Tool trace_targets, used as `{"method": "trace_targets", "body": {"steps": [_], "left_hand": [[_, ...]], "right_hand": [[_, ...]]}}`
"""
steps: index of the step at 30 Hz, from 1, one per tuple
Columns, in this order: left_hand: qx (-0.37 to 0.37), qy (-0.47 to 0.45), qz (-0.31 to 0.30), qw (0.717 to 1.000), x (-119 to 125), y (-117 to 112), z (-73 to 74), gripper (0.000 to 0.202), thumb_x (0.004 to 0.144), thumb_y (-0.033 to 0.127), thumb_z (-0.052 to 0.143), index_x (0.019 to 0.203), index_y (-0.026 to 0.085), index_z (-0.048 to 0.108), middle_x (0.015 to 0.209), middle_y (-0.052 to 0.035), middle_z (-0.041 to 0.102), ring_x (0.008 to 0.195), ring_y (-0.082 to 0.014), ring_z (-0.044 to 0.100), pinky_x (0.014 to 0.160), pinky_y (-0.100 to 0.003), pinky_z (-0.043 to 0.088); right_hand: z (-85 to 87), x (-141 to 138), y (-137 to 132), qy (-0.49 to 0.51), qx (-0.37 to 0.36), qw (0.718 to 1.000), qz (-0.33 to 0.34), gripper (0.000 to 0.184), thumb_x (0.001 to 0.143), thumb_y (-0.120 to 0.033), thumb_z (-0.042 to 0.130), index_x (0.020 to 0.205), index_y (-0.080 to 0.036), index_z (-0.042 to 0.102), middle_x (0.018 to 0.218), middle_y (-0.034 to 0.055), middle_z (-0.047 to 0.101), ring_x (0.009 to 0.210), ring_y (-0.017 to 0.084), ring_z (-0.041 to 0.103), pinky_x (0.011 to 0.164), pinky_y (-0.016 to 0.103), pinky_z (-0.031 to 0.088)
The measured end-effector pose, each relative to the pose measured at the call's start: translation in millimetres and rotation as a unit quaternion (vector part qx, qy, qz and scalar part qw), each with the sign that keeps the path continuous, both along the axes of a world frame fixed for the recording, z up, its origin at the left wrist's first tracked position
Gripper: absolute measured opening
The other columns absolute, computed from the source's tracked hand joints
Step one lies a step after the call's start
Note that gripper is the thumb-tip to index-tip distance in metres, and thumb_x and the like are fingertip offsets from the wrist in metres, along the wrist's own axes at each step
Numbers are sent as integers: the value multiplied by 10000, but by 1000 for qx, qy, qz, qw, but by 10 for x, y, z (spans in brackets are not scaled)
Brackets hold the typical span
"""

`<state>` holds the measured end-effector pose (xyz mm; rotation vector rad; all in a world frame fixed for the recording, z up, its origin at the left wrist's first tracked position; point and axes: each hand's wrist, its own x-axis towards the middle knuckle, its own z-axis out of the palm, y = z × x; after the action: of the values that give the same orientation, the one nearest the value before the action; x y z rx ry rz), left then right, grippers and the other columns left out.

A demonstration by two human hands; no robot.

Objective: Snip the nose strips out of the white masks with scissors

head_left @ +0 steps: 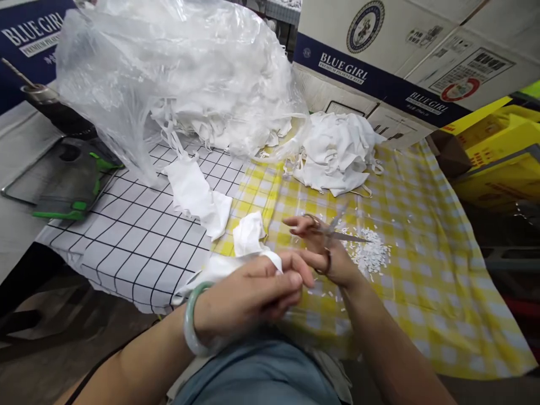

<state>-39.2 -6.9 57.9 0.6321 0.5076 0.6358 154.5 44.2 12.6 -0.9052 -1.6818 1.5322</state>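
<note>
Head view | gridded white cover (126,225) left, yellow checked cloth (447,281) right, beer carton (324,28) behind | left hand (257,292): fingers closed on white fabric (248,233), centre front | right hand (340,264): fingers through scissors' (356,238) loops, near white snippets (373,253) | scissors motion-blurred; plastic bag (122,67) veils its contents; left-hand carton (25,22) cut off

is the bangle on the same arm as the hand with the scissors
No, the green bangle is on the left wrist, while the scissors are in the right hand.
</note>
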Motion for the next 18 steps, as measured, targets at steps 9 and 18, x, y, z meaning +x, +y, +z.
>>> {"method": "trace_targets", "body": {"steps": [9, 18], "left_hand": [[46, 114, -56, 991, -318, -322, -63, 458, 1005, 534, 361, 1056, 150, 607, 629, 32, 447, 546, -93, 341, 531, -236, 270], [39, 182, 245, 951, -344, -230, -276, 247, 956, 400, 581, 994, 172, 668, 752, 10, 542, 526, -47, 358, 492, -194, 281]], "right_hand": [[29, -525, 481, 75, -5, 997, 28, 342, 699, -430, 812, 780, -208, 565, 774, -12, 567, 741, 149, 560, 739, 302, 484], [107, -517, 433, 1, 60, 997, -47, 249, 669, -237, 792, 757, -194, 563, 751, -25, 558, 679, 120, 513, 644, 257, 423]]}}
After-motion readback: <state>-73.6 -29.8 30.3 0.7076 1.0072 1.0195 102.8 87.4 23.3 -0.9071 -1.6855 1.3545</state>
